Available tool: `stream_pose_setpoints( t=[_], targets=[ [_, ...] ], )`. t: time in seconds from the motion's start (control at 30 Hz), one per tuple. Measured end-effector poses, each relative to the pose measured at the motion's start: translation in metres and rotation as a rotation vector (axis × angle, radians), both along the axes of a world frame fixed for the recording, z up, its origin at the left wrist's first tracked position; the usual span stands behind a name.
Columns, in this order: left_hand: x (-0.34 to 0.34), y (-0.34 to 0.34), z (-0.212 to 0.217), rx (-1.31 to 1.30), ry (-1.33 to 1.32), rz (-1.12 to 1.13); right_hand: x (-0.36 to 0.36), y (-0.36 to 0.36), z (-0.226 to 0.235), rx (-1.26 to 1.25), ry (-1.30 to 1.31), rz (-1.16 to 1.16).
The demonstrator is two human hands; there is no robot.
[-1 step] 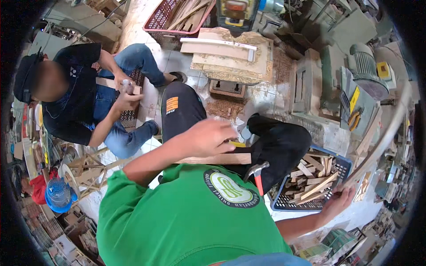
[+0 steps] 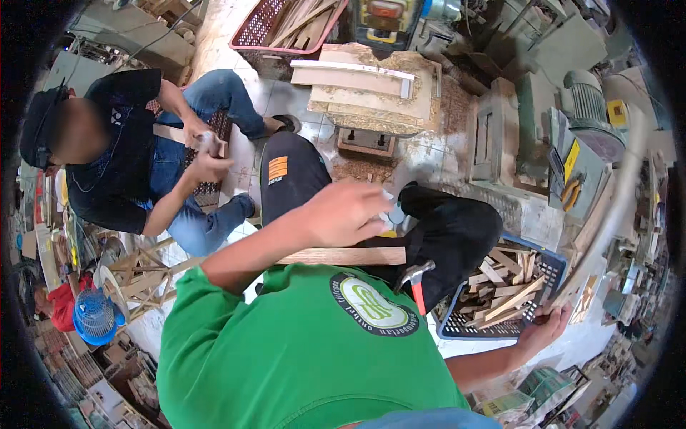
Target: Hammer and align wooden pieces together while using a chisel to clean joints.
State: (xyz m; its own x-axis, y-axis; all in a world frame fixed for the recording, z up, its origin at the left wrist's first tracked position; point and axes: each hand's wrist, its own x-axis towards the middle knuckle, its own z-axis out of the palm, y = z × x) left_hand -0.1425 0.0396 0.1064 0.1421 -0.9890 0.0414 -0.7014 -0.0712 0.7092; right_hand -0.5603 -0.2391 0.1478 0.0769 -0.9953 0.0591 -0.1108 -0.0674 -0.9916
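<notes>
Wooden strip (image 2: pixel 343 256) lying flat across the lap, just under the left hand (image 2: pixel 343 213). Left hand curled loosely over the strip's far end, fingers bent down around something small and pale at the knee; cannot tell whether actually gripping. Right hand (image 2: pixel 544 327) stretched out low to the right, fingers closed on the end of a wood piece (image 2: pixel 516 299) at the rim of the blue crate (image 2: pixel 457 327). Crate packed with short wooden offcuts lying criss-cross, sitting on the floor just beside the right knee. Hammer (image 2: pixel 414 280) with a red handle resting between thigh and crate, head up against the black trouser leg, partly hidden by the green shirt. Ahead, a low stack of boards (image 2: pixel 364 89) dusted with sawdust, a long pale slat on top. Beyond that, a red basket (image 2: pixel 275 28) holding more slats. Green machines (image 2: pixel 572 136) crowding the right side, a curved pale bar arcing across them. To the left, another person sitting on the floor in dark top and jeans, both hands together on a small wooden part (image 2: pixel 204 146). Wooden frame (image 2: pixel 146 275) and a blue cage-like basket (image 2: pixel 93 314) near the lower left.
</notes>
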Motion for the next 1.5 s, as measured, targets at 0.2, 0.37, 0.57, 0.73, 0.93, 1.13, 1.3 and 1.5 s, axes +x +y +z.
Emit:
stream_pose_setpoints(
  t=[0.2, 0.37, 0.57, 0.73, 0.93, 1.13, 1.3, 1.5],
  targets=[
    [0.083, -0.072, -0.049, 0.15, -0.52, 0.518, 0.051, -0.01, -0.003, -0.065, 0.336, 0.285],
    [0.164, -0.081, -0.133, -0.077, -0.599, 0.701, 0.125, -0.047, -0.02, 0.054, 0.258, 0.511],
    [0.181, -0.076, -0.146, -0.197, -0.583, 0.552, 0.175, -0.07, -0.037, 0.138, 0.277, 0.624],
    [0.18, -0.063, -0.112, -0.148, -0.288, 0.55, 0.223, -0.078, -0.066, 0.171, 0.312, 0.715],
    [0.113, -0.083, -0.062, -0.211, -0.388, 0.116, 0.326, -0.066, -0.117, 0.337, 0.243, 0.959],
    [0.185, -0.061, -0.082, 0.089, -0.373, 0.255, 0.415, -0.04, -0.166, -0.056, 0.192, 1.184],
    [0.23, -0.054, -0.101, 0.031, -0.611, 0.296, 0.461, -0.025, -0.16, -0.666, 0.569, 1.072],
    [0.241, -0.067, -0.116, 0.074, -0.597, 0.368, 0.478, -0.026, -0.176, -0.741, 0.724, 0.921]
  ],
)
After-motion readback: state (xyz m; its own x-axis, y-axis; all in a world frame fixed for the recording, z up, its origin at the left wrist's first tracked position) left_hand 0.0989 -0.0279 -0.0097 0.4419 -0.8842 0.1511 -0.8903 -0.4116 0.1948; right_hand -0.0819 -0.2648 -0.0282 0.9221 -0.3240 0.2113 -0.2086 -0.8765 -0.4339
